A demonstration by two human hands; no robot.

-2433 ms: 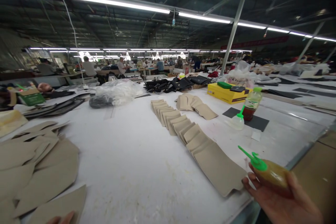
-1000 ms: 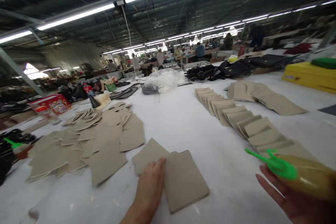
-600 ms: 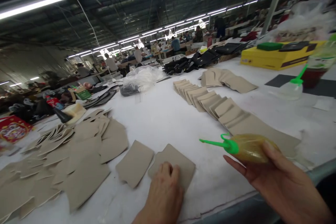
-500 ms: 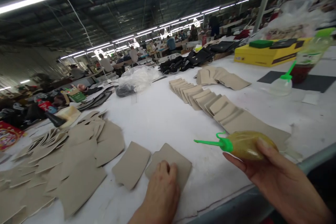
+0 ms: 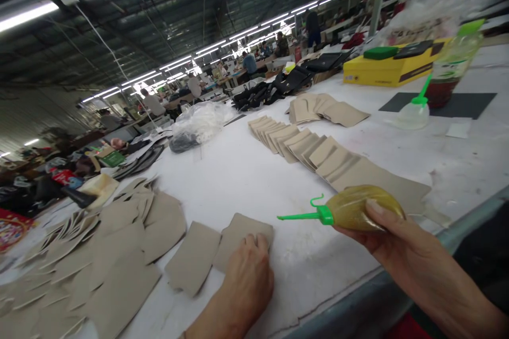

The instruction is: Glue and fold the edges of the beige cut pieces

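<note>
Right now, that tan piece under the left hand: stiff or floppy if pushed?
The tan piece lies dead flat with crisp edges, so probably thin, light, semi-stiff. Under the left hand it would likely slide on the smooth white table, not crumple. Lifted by one edge, it may droop.

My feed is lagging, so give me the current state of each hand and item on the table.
right hand: gripping glue bottle
glue bottle: tilted sideways, nozzle pointing left
left hand: flat on tan piece
tan piece: lying flat under left hand
overlapped row of pieces: fanned along table
white table: stained
</note>
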